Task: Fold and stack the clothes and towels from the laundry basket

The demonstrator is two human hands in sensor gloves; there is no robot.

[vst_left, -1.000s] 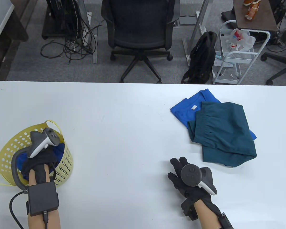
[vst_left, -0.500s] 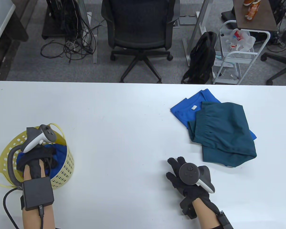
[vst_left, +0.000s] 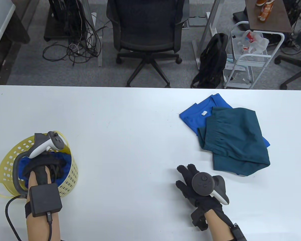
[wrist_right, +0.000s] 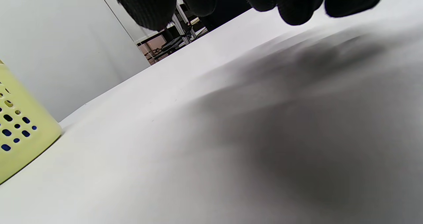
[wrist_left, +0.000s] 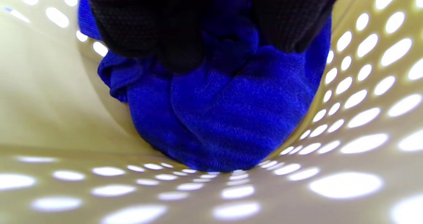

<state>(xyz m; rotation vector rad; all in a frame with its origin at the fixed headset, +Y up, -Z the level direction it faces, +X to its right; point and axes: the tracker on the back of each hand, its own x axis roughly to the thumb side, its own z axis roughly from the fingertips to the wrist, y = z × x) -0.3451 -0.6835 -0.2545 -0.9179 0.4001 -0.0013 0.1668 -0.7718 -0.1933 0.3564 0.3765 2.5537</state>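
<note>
so, left hand [vst_left: 44, 165] is down inside the yellow laundry basket [vst_left: 67, 173] at the table's near left corner, fingers [wrist_left: 148, 29] curled into a bright blue towel [wrist_left: 228, 118] that's bunched at the basket bottom; the wrist view shows the cloth pinched between the gloved fingertips. right hand [vst_left: 190, 184] hovers low over the bare white table [vst_left: 130, 130], near the front edge, palm down w/ fingers apart and fairly straight, holding nothing; fingertips [wrist_right: 297, 6] hang just above the tabletop in the wrist view, shadow under them. far right of the table: a folded blue shirt [vst_left: 198, 113] w/ a dark teal garment [vst_left: 235, 138] laid on top, overlapping it, just beyond the right hand but not touching it. basket and stack are well apart.
</note>
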